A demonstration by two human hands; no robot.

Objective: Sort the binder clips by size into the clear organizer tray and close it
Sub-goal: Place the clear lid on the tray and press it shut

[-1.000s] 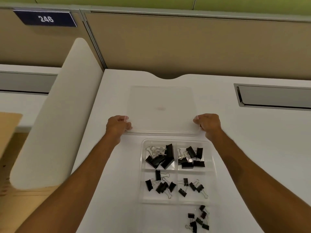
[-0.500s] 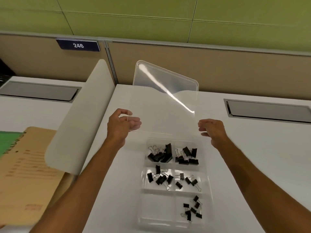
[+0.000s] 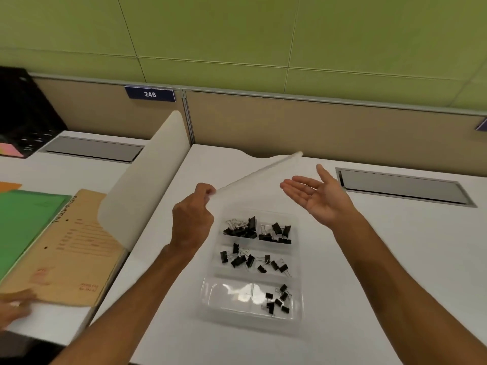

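The clear organizer tray lies open on the white desk, with black binder clips spread over five of its six compartments; the near left one is bare. My left hand pinches a corner of the clear lid, which is lifted above the tray's far end and seen almost edge-on, slanting up to the right. My right hand hovers palm-up with fingers spread, just right of the lid, holding nothing.
A white curved divider stands along the desk's left edge. Beyond it lie a brown folder, a green folder and another person's hand. A grey cable hatch sits at the right; a tan partition runs behind.
The lid was lifted off the desk by both hands, then turned edge-on. My right hand has let go and opened palm-up; my left hand keeps its corner. The camera tilted up.
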